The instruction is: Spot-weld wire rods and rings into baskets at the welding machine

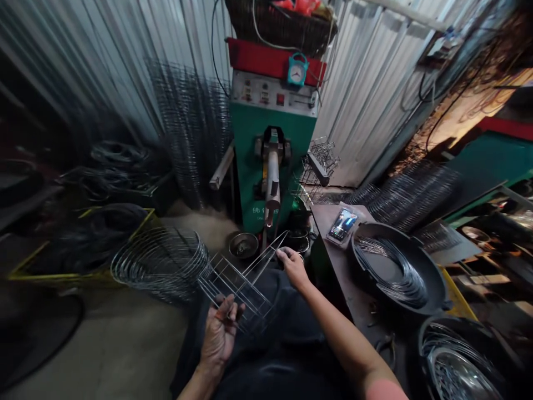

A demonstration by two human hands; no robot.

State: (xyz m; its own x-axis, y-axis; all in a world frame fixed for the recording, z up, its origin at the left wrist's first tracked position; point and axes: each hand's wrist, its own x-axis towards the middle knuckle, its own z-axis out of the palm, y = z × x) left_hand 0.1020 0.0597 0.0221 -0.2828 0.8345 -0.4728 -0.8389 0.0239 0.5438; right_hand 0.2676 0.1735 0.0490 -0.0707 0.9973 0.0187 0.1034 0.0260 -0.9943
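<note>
Head view: the welded wire frame (237, 286) is held between both hands in front of the person's lap, its rods pinched by the right hand (293, 268) at the upper end and gripped in the curled fingers (227, 316) of the left hand (220, 339) at the lower end. A stack of wire hoops (160, 264) sits just beside the frame, and a green welding machine (258, 172) stands ahead.
</note>
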